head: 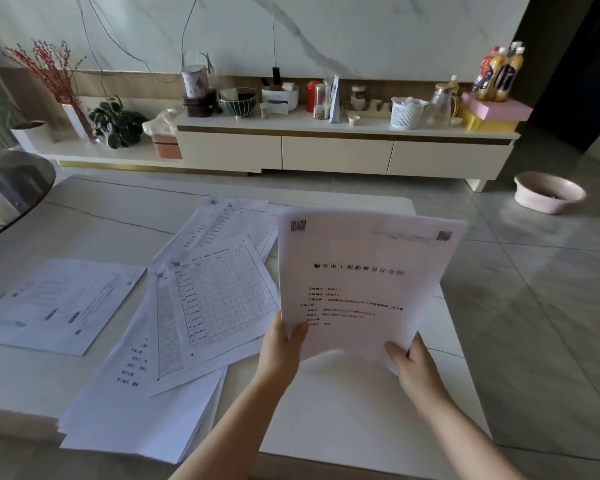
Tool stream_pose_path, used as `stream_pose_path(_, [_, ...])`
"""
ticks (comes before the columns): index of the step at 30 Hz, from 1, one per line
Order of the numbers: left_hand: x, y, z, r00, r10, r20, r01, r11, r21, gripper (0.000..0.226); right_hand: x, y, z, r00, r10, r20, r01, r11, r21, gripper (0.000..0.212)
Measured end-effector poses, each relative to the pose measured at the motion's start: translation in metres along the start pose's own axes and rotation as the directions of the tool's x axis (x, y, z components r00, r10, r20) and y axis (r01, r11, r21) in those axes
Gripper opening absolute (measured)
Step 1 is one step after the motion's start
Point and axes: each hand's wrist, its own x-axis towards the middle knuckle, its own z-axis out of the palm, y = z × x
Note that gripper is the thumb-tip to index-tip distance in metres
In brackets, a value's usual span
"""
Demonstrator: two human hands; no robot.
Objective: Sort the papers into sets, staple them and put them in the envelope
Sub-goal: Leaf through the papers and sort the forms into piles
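**Cover sheet held up while the loose piles wait on the table**

The main risk is mixing sets. The papers (201, 306) on the table (361, 410) overlap at angles, with the gridded forms lying across a thicker stack whose corner hangs over the table's near edge; a careless drop of the held sheet (364, 285) there could bury it in the wrong set or nudge that stack off. The sheet is held only along its bottom edge, so it may also flop or slip. No stapler or envelope is in view, so sorting seems far from done.

The sheet stands nearly upright above the table's right half, print facing the person. The left hand (279, 351) pinches its lower left corner, thumb on the front and fingers behind. The right hand (414, 367) grips the lower right corner the same way. A separate pile (56, 303) lies near the table's left edge.
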Motion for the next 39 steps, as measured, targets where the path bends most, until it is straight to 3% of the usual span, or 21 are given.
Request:
stream_pose_path(7, [-0.02, 0.041, -0.021, 0.988, -0.063, -0.14, 0.064, 0.998, 0.001, 0.007, -0.019, -0.041, -0.006, 0.997, -0.078, 0.029, 0.08, 0.99, -0.116, 0.007])
stream_pose_path(11, [-0.041, 0.064, -0.058, 0.979, -0.109, -0.173, 0.103, 0.994, -0.039, 0.014, -0.046, -0.078, 0.004, 0.988, -0.122, 0.09, 0.128, 0.99, -0.064, 0.01])
stream_pose_path(19, [-0.089, 0.07, -0.181, 0.941, -0.301, -0.156, 0.246, 0.922, -0.299, 0.014, -0.103, -0.134, 0.075, 0.955, -0.105, 0.277, 0.1, 0.994, 0.033, 0.017])
stream_pose_path(22, [-0.108, 0.06, -0.234, 0.926, -0.362, -0.101, 0.257, 0.806, -0.533, 0.021, -0.12, -0.142, 0.123, 0.95, -0.121, 0.288, 0.112, 0.993, 0.047, 0.019])
stream_pose_path(25, [-0.131, 0.045, -0.279, 0.946, -0.324, -0.026, 0.177, 0.581, -0.794, 0.027, -0.133, -0.144, 0.176, 0.956, -0.1, 0.277, 0.08, 0.993, 0.084, 0.021])
stream_pose_path(27, [-0.147, 0.037, -0.301, 0.951, -0.309, -0.026, 0.133, 0.481, -0.867, 0.029, -0.14, -0.144, 0.212, 0.962, -0.081, 0.263, 0.06, 0.994, 0.088, 0.021])
stream_pose_path(32, [-0.156, 0.01, -0.329, 0.874, -0.407, -0.268, 0.0, 0.549, -0.836, 0.02, -0.154, -0.142, 0.298, 0.956, -0.046, 0.291, 0.022, 0.996, 0.084, 0.024])
stream_pose_path(36, [-0.131, -0.009, -0.341, 0.774, -0.428, -0.467, 0.001, 0.737, -0.675, 0.015, -0.151, -0.134, 0.356, 0.943, -0.047, 0.331, 0.033, 0.998, 0.048, 0.027])
stream_pose_path(39, [-0.098, -0.021, -0.364, 0.689, -0.435, -0.58, 0.022, 0.812, -0.583, 0.013, -0.13, -0.131, 0.392, 0.92, -0.011, 0.392, 0.014, 1.0, -0.006, 0.019])
